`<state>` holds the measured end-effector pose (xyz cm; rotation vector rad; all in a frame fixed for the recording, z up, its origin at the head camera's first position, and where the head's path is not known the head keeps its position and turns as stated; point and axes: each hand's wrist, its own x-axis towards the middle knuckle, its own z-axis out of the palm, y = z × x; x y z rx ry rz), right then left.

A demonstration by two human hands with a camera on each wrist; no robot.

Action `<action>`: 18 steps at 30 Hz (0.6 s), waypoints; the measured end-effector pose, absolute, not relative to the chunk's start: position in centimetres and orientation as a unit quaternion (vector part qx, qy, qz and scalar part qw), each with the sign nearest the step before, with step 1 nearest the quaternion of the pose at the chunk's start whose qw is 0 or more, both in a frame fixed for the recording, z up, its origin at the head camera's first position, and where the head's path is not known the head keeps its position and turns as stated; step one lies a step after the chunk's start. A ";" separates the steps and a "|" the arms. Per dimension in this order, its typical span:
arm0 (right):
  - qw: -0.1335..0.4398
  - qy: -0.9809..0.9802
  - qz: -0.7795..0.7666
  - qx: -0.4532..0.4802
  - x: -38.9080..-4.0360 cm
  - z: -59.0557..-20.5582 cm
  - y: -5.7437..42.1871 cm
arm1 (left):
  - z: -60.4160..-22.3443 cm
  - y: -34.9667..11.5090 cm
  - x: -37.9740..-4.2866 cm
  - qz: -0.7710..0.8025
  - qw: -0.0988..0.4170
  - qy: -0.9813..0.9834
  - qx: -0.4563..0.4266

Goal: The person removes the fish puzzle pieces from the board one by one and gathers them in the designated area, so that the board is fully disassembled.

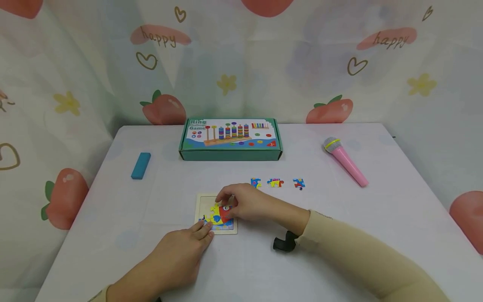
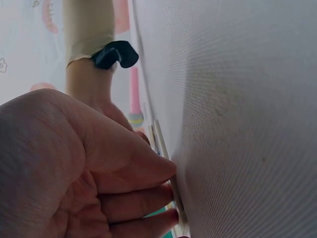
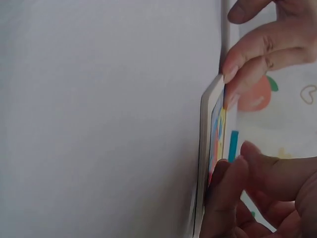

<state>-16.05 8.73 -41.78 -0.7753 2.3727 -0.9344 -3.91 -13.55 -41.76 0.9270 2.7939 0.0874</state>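
Observation:
A small jigsaw puzzle in a pale wooden tray (image 1: 198, 205) lies on the table, partly filled with yellow, red and blue pieces. My left hand (image 1: 180, 251) rests its fingertips on the tray's near left corner; in the left wrist view its thumb (image 2: 153, 168) is at the tray's edge. Over the tray's right side is my right hand (image 1: 247, 202), its fingers bent above the pieces and a fingertip at the red piece (image 1: 224, 213). In the right wrist view, no loose piece shows between its fingers (image 3: 230, 183).
Three loose puzzle pieces (image 1: 275, 183) lie beyond the right hand. Behind them stands a green ring game box (image 1: 231, 155). A pink toy microphone (image 1: 349, 165) lies at the right, a blue block (image 1: 141, 166) at the left. A black wrist mount (image 1: 284, 243) hangs under the right wrist.

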 end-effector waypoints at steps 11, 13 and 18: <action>0.217 0.881 -0.319 -0.273 -15.4 -42.1 7.1 | -41.7 -13.7 -3.9 0.031 0.085 0.943 0.321; 0.222 0.884 -0.317 -0.264 -15.4 -42.1 7.0 | -41.7 -13.7 -3.9 0.030 0.086 0.943 0.320; 0.222 0.889 -0.302 -0.262 -15.3 -42.2 6.8 | -41.8 -13.7 -3.8 0.028 0.081 0.942 0.324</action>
